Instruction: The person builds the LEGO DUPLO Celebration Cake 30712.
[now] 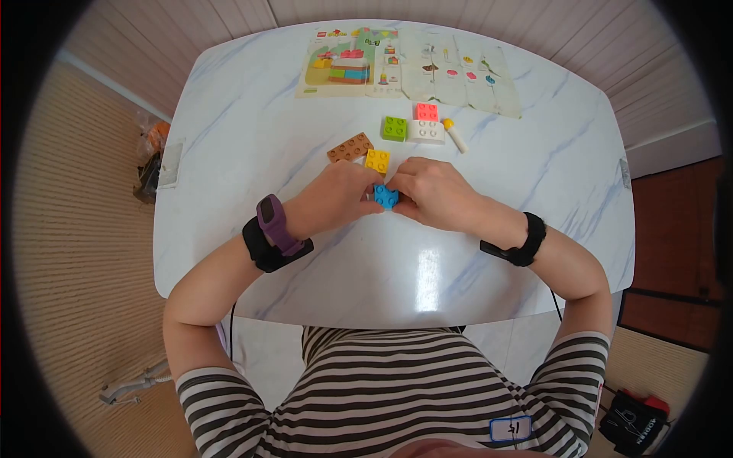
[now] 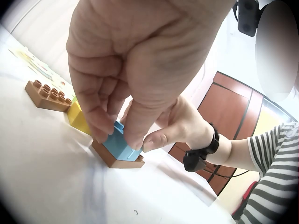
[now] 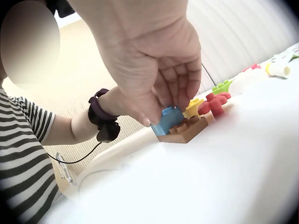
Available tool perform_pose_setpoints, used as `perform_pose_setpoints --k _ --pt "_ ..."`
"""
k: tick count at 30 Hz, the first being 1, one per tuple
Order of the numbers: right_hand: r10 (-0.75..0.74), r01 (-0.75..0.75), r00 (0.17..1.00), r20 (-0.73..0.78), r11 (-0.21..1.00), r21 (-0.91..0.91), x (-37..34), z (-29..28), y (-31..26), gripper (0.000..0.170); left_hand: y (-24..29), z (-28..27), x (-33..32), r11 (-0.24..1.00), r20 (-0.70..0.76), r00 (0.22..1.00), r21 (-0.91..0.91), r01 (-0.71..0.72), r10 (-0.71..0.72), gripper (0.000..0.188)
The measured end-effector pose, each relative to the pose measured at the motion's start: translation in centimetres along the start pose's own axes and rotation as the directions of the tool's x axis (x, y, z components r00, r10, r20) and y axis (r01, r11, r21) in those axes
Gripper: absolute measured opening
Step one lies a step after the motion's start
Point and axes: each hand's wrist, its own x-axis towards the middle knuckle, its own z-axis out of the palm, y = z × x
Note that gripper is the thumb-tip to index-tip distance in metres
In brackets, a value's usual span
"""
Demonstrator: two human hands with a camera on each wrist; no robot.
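Between both hands a blue brick (image 1: 386, 197) sits on a brown brick (image 3: 186, 132), toward one end of it; some brown studs show beside it in the right wrist view. My left hand (image 1: 336, 195) pinches the blue brick (image 2: 122, 143) between thumb and fingers. From the other side, the thumb and fingers of my right hand (image 1: 439, 192) hold the blue brick (image 3: 169, 120) too. Just behind them stands a yellow brick (image 1: 377, 160). A red piece (image 3: 215, 104) lies beside the brown brick in the right wrist view; the right hand hides it in the head view.
Farther back are another brown brick (image 1: 350, 147), a green brick (image 1: 394, 128), a white brick (image 1: 426, 132), a pink brick (image 1: 427, 112) and a white stick with a yellow end (image 1: 456, 136). An instruction sheet (image 1: 408, 69) lies along the table's far edge (image 1: 336, 25).
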Motion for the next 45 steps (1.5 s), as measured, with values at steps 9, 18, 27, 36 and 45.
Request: perform_pose_setpoints --k 9,18,27,36,45 --pt "-0.079 0.079 0.993 -0.084 0.997 -0.008 -0.3 -0.7 -0.4 0.022 0.1 -0.2 -0.3 0.996 -0.089 0.992 0.029 -0.087 0.089 0.022" --pt "0.146 -0.171 0.976 -0.162 0.973 -0.154 -1.5 -4.2 3.1 0.014 0.5 -3.0 -0.3 0.978 -0.186 0.983 0.205 0.043 -0.005 0.018" --pt "0.224 -0.253 0.956 -0.189 0.957 -0.143 -0.7 -4.2 5.7 0.009 0.8 -1.2 2.4 0.960 -0.197 0.973 0.273 -0.065 0.122 0.019" --pt "0.183 -0.229 0.956 -0.229 0.954 -0.191 0.6 -4.3 7.0 0.013 1.2 -0.7 4.6 0.963 -0.205 0.964 0.243 -0.116 0.168 0.017" --pt "0.254 -0.291 0.948 -0.194 0.935 -0.200 2.2 -3.9 9.0 0.024 1.1 -1.0 4.5 0.967 -0.140 0.985 0.248 -0.062 0.099 0.021"
